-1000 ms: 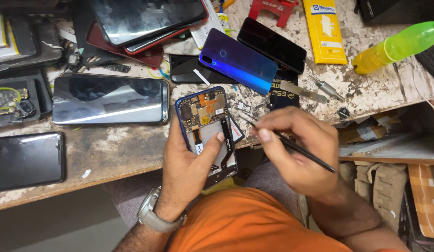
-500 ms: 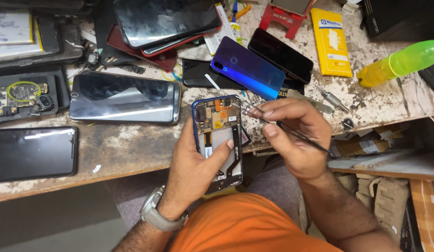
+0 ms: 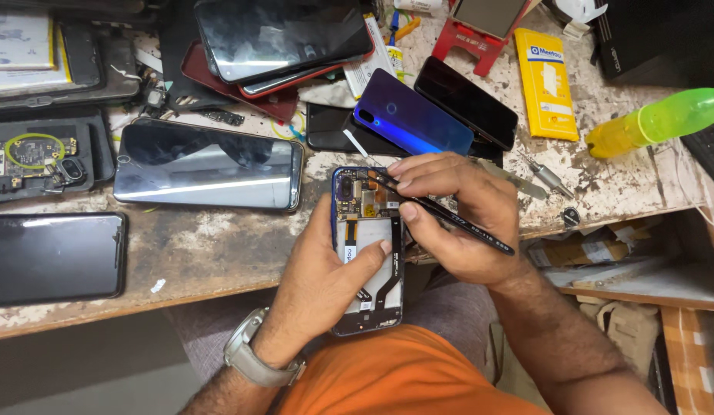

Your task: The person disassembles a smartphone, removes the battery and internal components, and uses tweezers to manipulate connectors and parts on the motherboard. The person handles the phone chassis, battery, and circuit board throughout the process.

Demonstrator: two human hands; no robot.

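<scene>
In the head view, the left hand gripped an opened phone at the bench's near edge, thumb pressed across its exposed inside. The right hand, at three o'clock from it, pinched black tweezers whose tips touched the phone's top end. A blue phone back lay at twelve o'clock, a dark phone at ten, a green bottle at two.
</scene>
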